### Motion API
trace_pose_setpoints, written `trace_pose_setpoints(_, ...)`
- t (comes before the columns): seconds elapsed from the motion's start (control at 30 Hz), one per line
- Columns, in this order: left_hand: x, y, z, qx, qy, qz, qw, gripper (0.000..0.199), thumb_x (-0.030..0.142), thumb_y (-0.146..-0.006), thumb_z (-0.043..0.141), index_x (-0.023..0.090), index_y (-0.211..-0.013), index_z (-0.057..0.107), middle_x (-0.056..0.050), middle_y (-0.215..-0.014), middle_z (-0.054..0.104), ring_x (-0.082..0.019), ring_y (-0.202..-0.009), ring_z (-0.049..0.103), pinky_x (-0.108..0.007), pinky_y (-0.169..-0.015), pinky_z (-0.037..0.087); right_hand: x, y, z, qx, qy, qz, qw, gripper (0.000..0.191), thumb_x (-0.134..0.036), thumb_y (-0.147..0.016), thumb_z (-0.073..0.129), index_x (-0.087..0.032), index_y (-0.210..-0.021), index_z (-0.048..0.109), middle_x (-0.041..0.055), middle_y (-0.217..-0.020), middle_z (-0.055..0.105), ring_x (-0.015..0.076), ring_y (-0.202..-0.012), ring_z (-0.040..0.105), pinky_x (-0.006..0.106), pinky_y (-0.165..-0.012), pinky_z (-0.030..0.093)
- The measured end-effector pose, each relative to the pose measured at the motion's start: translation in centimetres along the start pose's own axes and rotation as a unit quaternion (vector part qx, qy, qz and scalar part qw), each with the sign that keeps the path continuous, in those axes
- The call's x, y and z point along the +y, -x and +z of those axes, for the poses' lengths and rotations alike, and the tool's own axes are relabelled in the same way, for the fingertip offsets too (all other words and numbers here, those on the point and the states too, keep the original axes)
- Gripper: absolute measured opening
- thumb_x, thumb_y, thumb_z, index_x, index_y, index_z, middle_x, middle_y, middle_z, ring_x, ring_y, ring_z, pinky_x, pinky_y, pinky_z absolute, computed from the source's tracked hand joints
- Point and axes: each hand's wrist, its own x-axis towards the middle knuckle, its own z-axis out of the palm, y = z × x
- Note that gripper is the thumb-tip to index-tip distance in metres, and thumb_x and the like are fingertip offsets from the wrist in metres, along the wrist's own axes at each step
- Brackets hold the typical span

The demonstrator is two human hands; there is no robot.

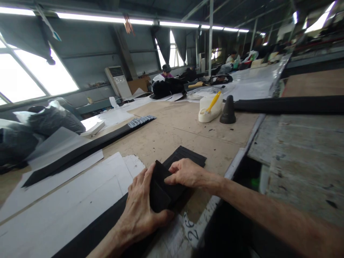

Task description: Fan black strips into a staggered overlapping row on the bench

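Note:
A small black piece [161, 191] lies under my hands near the table's front edge. My left hand [142, 204] grips it by its near and left edges, thumb at the bottom and fingers along the side. With thumb and index finger together, my right hand [185, 173] pinches at its upper right part. Just beyond is a stack of flat black pieces [188, 154], partly covered by my right hand. A long black strip [99, 225] runs from beneath my left hand toward the lower left.
White sheets [80, 193] cover the table's left side, with another black strip [88, 150] behind. Farther back stand a white container [211, 107] with a yellow-handled brush [214, 102] and a dark cone [228, 111]. People sit in the distance.

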Motion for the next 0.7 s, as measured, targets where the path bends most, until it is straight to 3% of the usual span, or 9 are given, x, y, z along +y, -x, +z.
trace_pose_setpoints(0.1,-0.1,0.0,0.0,0.004,0.008,0.008,1.000,0.104,0.041,-0.051,0.066,0.027,-0.140,0.013,-0.004,-0.140,0.029,-0.024,-0.126,0.028,-0.044,-0.107,0.026,-0.3,-0.8,1.1,-0.047,-0.072,0.007,0.996,0.008,-0.015,-0.067,0.065,-0.014,-0.065,0.057,-0.0026,-0.062,0.061,0.0085,-0.057,0.056,0.017,-0.051,0.040)
trace_pose_setpoints(0.2,0.0,-0.1,0.0,-0.025,-0.018,-0.009,0.999,0.108,0.042,-0.050,0.067,0.024,-0.141,0.012,-0.005,-0.141,0.028,-0.025,-0.129,0.025,-0.045,-0.107,0.024,-0.3,-1.4,2.0,-0.039,-0.108,0.016,0.993,0.017,-0.005,-0.066,0.061,-0.014,-0.060,0.049,-0.0061,-0.051,0.053,0.0054,-0.048,0.051,0.015,-0.044,0.036)
trace_pose_setpoints(0.37,0.3,-0.3,-0.4,-0.055,-0.048,-0.025,0.997,0.110,0.044,-0.050,0.067,0.022,-0.142,0.010,-0.006,-0.143,0.026,-0.024,-0.130,0.024,-0.044,-0.107,0.024,0.3,-1.5,2.0,-0.026,-0.124,0.027,0.992,0.015,-0.009,-0.069,0.060,-0.016,-0.066,0.047,-0.0072,-0.051,0.049,0.0063,-0.042,0.047,0.016,-0.035,0.034)
trace_pose_setpoints(0.53,0.6,-0.4,-0.6,-0.069,-0.061,-0.023,0.995,0.111,0.048,-0.050,0.066,0.022,-0.142,0.010,-0.006,-0.145,0.024,-0.024,-0.131,0.023,-0.044,-0.108,0.022,0.8,-1.2,1.4,0.009,-0.099,0.028,0.995,0.011,-0.018,-0.074,0.055,-0.019,-0.072,0.044,-0.0072,-0.055,0.047,0.0065,-0.040,0.042,0.017,-0.030,0.030)
trace_pose_setpoints(0.63,0.6,-0.4,-0.3,-0.083,-0.091,-0.032,0.992,0.107,0.050,-0.052,0.064,0.020,-0.142,0.013,-0.007,-0.146,0.022,-0.025,-0.133,0.020,-0.043,-0.110,0.020,1.2,-1.3,1.2,0.038,-0.046,0.024,0.998,0.005,-0.020,-0.074,0.052,-0.019,-0.075,0.047,-0.0061,-0.057,0.049,0.0077,-0.040,0.043,0.020,-0.034,0.033)
trace_pose_setpoints(0.7,0.7,-0.4,-0.1,-0.092,-0.119,-0.035,0.988,0.105,0.049,-0.053,0.064,0.020,-0.142,0.016,-0.008,-0.147,0.021,-0.025,-0.133,0.020,-0.044,-0.110,0.019,1.5,-1.3,0.9,0.077,0.018,0.009,0.997,0.008,-0.021,-0.070,0.055,-0.018,-0.066,0.048,-0.0046,-0.054,0.047,0.0100,-0.045,0.047,0.022,-0.041,0.034)
